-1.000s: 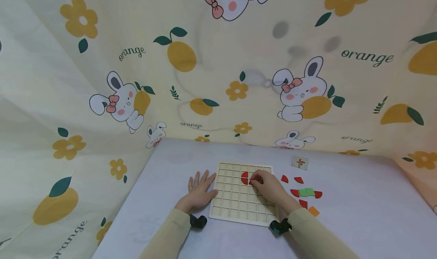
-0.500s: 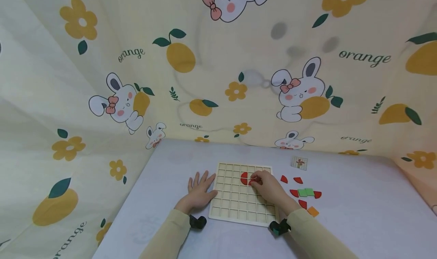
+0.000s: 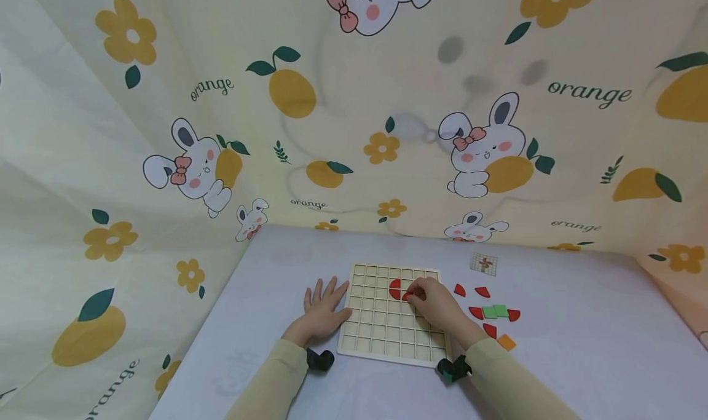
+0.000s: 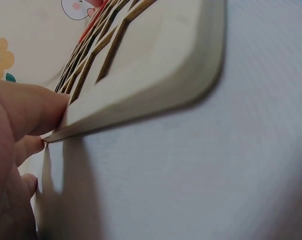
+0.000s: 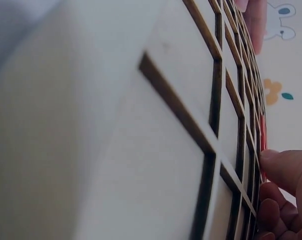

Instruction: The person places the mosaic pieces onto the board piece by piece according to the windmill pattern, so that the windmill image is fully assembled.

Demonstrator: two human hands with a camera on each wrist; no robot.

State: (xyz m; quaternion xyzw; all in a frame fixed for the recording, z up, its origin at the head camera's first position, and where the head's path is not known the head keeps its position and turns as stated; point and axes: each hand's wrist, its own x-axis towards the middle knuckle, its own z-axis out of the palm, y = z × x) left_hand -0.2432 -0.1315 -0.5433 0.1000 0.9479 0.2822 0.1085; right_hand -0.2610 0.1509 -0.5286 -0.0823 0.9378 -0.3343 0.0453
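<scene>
A wooden grid board point(image 3: 376, 340) lies on the table, with two red quarter-circle pieces point(image 3: 395, 289) set together in its upper middle squares. Just to their right, my right hand point(image 3: 437, 303) pinches another red quarter-circle piece point(image 3: 406, 296) low over the grid; its fingers partly cover it. The right wrist view shows the thumb point(image 5: 278, 165) against a thin red edge point(image 5: 263, 132). My left hand point(image 3: 321, 312) rests with spread fingers at the board's left edge, and its thumb point(image 4: 45, 107) touches the rim in the left wrist view.
Right of the board lie several loose red quarter-circle pieces point(image 3: 482, 292), two green squares point(image 3: 495, 312) and an orange square point(image 3: 506, 342). A small card with a pinwheel pattern on a grid point(image 3: 483, 264) lies behind them. A printed curtain point(image 3: 343, 100) encloses the back and sides.
The red piece under my right fingertips has shifted and turned slightly at the same spot. My left hand stays still at the board's edge.
</scene>
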